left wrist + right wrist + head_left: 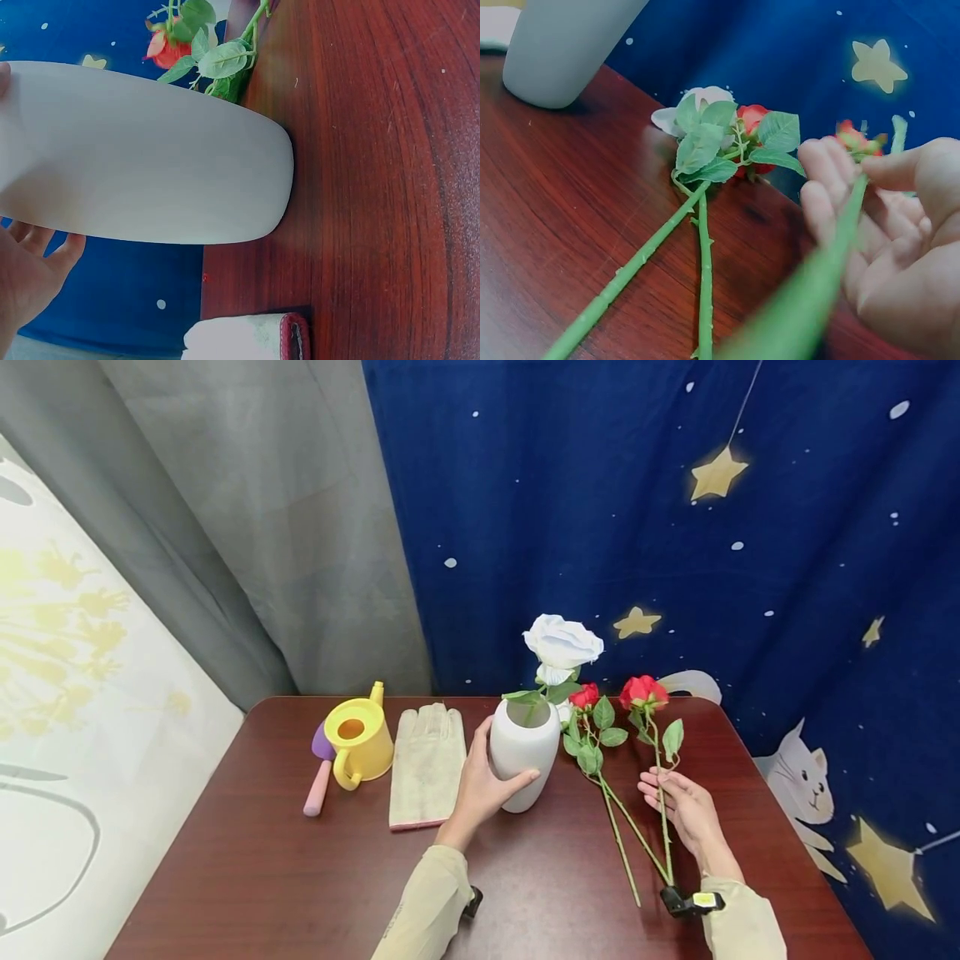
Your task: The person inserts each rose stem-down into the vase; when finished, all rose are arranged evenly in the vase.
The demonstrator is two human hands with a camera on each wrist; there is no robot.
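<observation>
My left hand (pixel 480 787) grips a white vase (pixel 525 747) around its side, the thumb across the front. The vase stands on the table, and a white artificial rose (pixel 562 643) rises from its mouth. My right hand (pixel 693 817) pinches the thorny green stem of a red rose (pixel 643 692) between thumb and fingers. In the right wrist view that stem (pixel 851 210) runs toward the camera, blurred up close. Between the hands lie another red rose (pixel 751 116) and a white one (pixel 709 96), their leaves overlapping and their stems crossing.
Left of the vase lies a pale work glove (pixel 427 764) with a red cuff edge. Beyond it stand a yellow watering can (pixel 367 743) and a purple trowel with a pink handle (pixel 318 789). Grey and blue starry curtains (pixel 517 527) hang behind the brown table (pixel 247 860).
</observation>
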